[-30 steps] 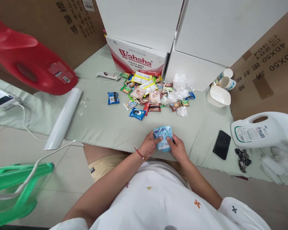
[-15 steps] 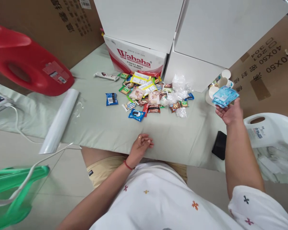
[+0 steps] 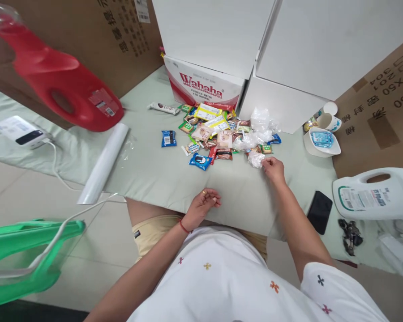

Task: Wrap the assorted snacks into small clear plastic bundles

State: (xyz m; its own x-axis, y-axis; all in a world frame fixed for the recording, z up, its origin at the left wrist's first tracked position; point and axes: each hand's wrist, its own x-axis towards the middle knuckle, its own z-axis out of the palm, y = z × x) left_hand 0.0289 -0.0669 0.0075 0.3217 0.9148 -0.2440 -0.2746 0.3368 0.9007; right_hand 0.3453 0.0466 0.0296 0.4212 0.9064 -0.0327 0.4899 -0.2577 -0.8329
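Observation:
My right hand [image 3: 273, 170] has its fingers pinched at the right edge of a crumpled clear plastic wrapper [image 3: 255, 158], which lies at the front right of a pile of small packaged snacks [image 3: 224, 138]. Nearer my body, my left hand [image 3: 204, 205] rests at the table's front edge, fingers loosely curled and a little apart, nothing in it. A blue snack packet [image 3: 200, 161] lies in front of the pile. More crumpled clear plastic [image 3: 251, 138] covers the pile's right side. Light blue packets [image 3: 322, 139] sit in a white bowl [image 3: 336, 150] on the right.
Behind the pile stand a Wahaha carton [image 3: 201, 87] and white boxes [image 3: 211, 31]. Paper cups [image 3: 328, 120] lie behind the bowl. A phone [image 3: 319, 212], keys [image 3: 350, 236] and a white jug [image 3: 359, 197] are on the right; a red jug [image 3: 83, 107] and a plastic roll [image 3: 104, 163] on the left.
The light blue packets have left my right hand and now lie in the white bowl. That hand has moved left to the clear wrapper. My left hand stays by the table edge. The view has shifted.

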